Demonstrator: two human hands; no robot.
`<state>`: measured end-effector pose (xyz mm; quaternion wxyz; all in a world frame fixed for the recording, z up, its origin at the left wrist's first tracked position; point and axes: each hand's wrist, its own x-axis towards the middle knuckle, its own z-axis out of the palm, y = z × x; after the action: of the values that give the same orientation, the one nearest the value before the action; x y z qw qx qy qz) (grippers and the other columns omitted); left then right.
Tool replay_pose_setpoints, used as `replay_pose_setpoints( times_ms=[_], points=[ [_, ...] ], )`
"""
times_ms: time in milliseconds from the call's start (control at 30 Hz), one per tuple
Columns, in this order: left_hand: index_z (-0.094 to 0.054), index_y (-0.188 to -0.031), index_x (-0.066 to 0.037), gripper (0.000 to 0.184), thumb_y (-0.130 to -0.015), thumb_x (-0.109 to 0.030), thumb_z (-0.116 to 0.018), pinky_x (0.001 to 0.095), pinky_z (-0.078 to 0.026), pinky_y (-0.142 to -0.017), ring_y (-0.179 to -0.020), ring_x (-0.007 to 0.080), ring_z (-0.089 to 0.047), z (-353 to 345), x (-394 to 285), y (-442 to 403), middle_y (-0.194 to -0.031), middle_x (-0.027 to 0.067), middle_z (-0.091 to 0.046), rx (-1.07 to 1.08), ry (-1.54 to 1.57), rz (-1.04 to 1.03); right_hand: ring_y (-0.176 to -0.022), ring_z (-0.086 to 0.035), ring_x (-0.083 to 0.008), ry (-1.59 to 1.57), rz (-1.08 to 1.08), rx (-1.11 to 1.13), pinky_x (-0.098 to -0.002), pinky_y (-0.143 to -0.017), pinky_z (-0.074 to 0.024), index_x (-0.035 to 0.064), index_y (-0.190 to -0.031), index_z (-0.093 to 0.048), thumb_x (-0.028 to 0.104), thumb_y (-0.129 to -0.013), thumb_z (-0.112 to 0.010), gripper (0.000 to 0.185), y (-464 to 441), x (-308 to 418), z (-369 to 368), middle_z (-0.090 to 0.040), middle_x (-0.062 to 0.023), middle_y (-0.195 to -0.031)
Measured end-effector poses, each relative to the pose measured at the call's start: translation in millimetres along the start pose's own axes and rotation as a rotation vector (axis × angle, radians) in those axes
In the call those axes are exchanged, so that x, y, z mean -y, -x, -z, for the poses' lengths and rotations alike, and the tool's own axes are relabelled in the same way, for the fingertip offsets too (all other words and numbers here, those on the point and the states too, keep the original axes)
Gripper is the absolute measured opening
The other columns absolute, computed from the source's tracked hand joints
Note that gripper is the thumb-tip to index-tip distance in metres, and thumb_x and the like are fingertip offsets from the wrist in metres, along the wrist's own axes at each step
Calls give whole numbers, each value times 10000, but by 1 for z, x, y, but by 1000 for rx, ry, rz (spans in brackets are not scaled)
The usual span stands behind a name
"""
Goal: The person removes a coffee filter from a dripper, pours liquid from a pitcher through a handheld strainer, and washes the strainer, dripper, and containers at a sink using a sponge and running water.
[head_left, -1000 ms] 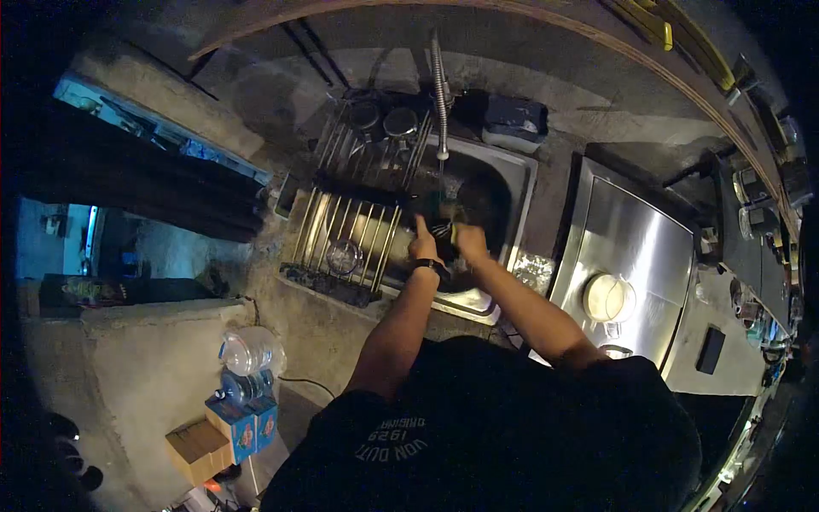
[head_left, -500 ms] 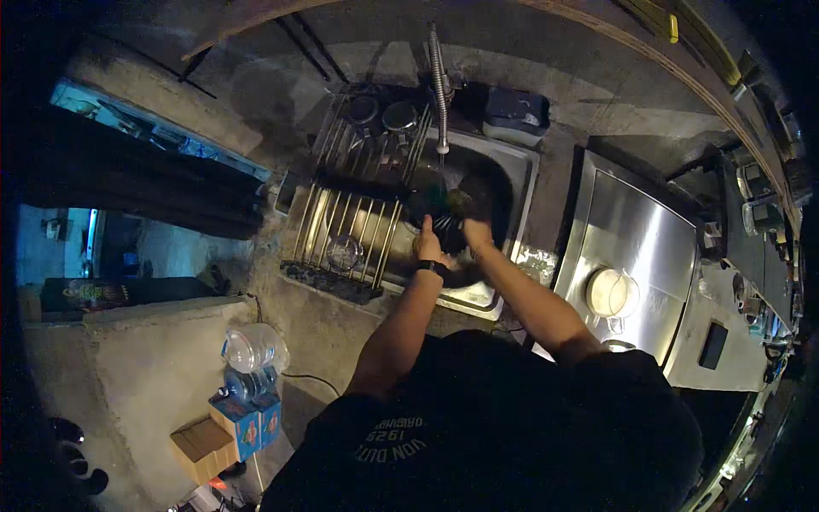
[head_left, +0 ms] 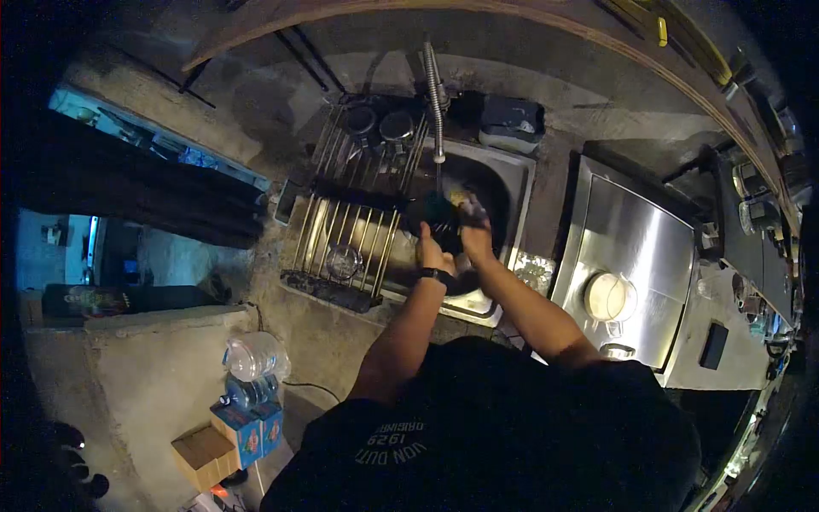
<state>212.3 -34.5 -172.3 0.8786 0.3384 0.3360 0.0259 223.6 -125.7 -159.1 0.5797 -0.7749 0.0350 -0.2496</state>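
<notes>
Over the metal sink (head_left: 522,183), both hands are at a dark, rounded object (head_left: 439,224) with pale streaks; its exact kind is too dark to make out. My left hand (head_left: 433,255), with a black band at the wrist, grips its near side with the thumb pointing up. My right hand (head_left: 475,235) is against its right side, fingers bent and partly in shadow. Just beyond the hands hangs the flexible metal faucet (head_left: 438,128), its tip above the object. A thin stream seems to run down from that tip.
Left of the sink, a wire drying rack (head_left: 317,247) holds a clear glass (head_left: 344,261) and two dark-looking jars (head_left: 362,120). A grey container (head_left: 512,124) sits behind the sink. At right, a pot (head_left: 610,297) stands on a steel surface (head_left: 636,230).
My right hand has shifted up along the object and its fingers now show more. The dark object has tilted or turned slightly. My left hand stays nearly in place.
</notes>
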Motion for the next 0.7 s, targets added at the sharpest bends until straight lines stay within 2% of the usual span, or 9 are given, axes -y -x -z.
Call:
replay_pose_setpoints(
  times_ms=[33, 100, 133, 200, 233, 367, 567, 700],
  points=[
    [-642, -977, -29, 452, -949, -469, -542, 321, -478, -690, -790, 224, -604, 3, 2, 2, -979, 95, -654, 24, 24, 29, -742, -629, -391, -3, -9, -20, -455, -641, -482, -6, -1050, -666, 203, -918, -478, 311, 4, -1, 2, -673, -249, -951],
    [-641, -971, -34, 449, -955, -470, -533, 312, -470, -719, -819, 217, -596, 0, 1, 0, -1006, 97, -648, 80, 84, 77, -786, -629, -417, 304, -270, 308, -465, -688, -485, 10, -1093, -644, 201, -922, -506, 291, 36, -41, 14, -667, -248, -965],
    [-641, -968, -37, 448, -959, -471, -529, 308, -466, -734, -833, 214, -592, 0, 1, -1, -1020, 98, -645, 106, 119, 97, -786, -629, -417, 304, -264, 310, -465, -688, -485, 10, -1093, -644, 201, -922, -506, 291, 40, -13, 26, -667, -248, -965],
    [-640, -962, -43, 446, -965, -473, -520, 299, -457, -763, -862, 207, -584, 4, -2, -3, -1047, 99, -639, 151, 189, 131, -736, -616, -433, 267, -45, 393, -494, -656, -485, 0, -1062, -641, 195, -923, -507, 274, 45, 39, 47, -661, -254, -945],
    [-640, -962, -43, 446, -965, -473, -520, 299, -457, -763, -862, 207, -584, -1, -3, 2, -1047, 99, -639, 149, 186, 130, -736, -616, -433, 263, -48, 394, -494, -656, -485, 0, -1062, -641, 195, -923, -507, 274, 45, 39, 45, -661, -254, -945],
    [-631, -936, -60, 454, -981, -483, -475, 302, -462, -745, -837, 203, -580, -17, -3, 17, -1012, 93, -643, 66, 79, 176, -728, -628, -418, 389, 198, 437, -494, -639, -488, 4, -1019, -660, 203, -924, -506, 269, 33, 29, 46, -662, -257, -938],
    [-621, -905, -81, 472, -1001, -497, -418, 306, -468, -722, -805, 198, -574, -18, -7, 18, -967, 86, -649, -25, -61, 231, -746, -644, -397, 284, 218, 406, -463, -654, -509, 0, -1032, -671, 197, -917, -523, 272, 35, 47, 36, -684, -223, -973],
    [-641, -977, -55, 561, -971, -571, -421, 294, -482, -697, -764, 234, -584, 20, -19, 1, -953, 98, -656, 321, 16, 257, -760, -657, -381, 201, 246, 410, -438, -665, -526, -2, -1043, -680, 192, -911, -536, 275, 32, 55, 30, -701, -196, -1002]
  ],
)
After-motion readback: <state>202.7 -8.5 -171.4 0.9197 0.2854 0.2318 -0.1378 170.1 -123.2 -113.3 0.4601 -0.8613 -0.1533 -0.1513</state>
